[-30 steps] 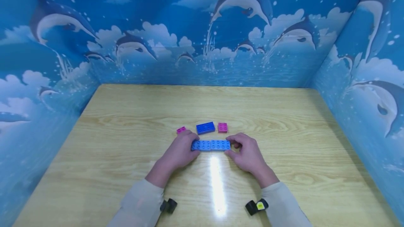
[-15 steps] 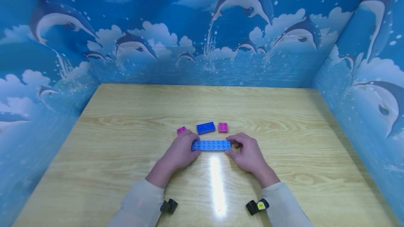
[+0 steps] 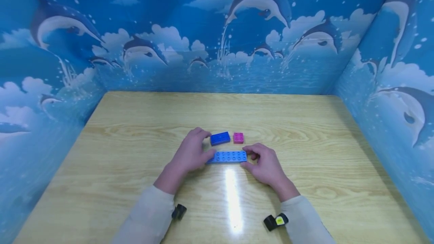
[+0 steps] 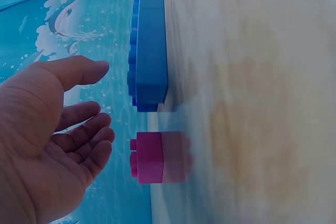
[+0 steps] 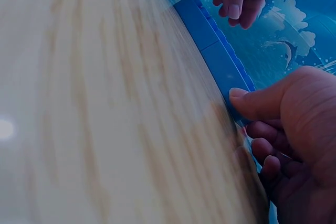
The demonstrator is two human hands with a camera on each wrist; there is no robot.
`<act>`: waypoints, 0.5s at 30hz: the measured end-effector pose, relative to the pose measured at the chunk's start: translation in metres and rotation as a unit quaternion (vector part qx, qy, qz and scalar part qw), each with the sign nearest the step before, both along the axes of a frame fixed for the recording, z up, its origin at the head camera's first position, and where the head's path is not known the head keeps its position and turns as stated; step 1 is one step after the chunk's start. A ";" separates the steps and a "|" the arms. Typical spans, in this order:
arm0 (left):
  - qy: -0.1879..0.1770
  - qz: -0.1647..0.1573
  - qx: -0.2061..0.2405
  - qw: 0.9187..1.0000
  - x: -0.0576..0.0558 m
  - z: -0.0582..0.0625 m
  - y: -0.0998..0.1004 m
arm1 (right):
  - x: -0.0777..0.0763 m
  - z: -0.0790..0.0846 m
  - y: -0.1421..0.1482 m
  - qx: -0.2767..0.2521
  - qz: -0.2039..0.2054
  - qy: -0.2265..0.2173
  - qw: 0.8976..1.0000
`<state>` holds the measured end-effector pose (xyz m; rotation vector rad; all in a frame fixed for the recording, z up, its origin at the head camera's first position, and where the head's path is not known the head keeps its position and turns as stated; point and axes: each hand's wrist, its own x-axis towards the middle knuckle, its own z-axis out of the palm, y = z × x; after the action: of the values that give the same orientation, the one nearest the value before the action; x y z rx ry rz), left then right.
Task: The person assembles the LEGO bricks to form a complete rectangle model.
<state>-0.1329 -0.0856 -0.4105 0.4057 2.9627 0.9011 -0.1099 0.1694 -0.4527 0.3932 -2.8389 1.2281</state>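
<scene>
Two light blue toy building bricks lie end to end, studs up, with the right one (image 3: 236,156) in my right hand (image 3: 266,163). Its thumb presses the near side in the right wrist view; the fingertips behind are partly hidden. My left hand (image 3: 191,150) hovers over the left end of the left brick (image 3: 220,156), apart from it, with nothing between its loosely bent fingers (image 4: 86,129). In the left wrist view a pink brick (image 4: 150,157) stands on the table beyond the blue row; the left hand hides it in the head view.
Behind the row lie a dark blue brick (image 3: 220,138) and a second pink brick (image 3: 238,138) on the wooden table (image 3: 305,131). Dolphin-printed blue cloth (image 3: 169,63) walls the back and sides.
The gap between the light blue bricks has closed. My left hand has let go of their left end and moved up and away, covering the left pink brick. The right hand stays put.
</scene>
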 end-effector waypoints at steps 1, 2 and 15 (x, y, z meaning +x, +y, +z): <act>0.002 0.002 -0.004 1.000 -0.003 0.000 0.000 | 0.000 0.000 0.000 0.000 -0.001 -0.002 1.000; 0.003 0.003 -0.008 1.000 -0.005 0.000 0.000 | 0.000 0.000 0.000 -0.001 -0.002 -0.003 1.000; -0.011 -0.007 -0.072 0.997 -0.032 -0.010 0.001 | -0.001 0.000 -0.001 -0.010 0.001 0.003 1.000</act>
<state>-0.1648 -0.0845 -0.4203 0.4078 2.9769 0.6790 -0.1106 0.1685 -0.4531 0.3977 -2.8197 1.2522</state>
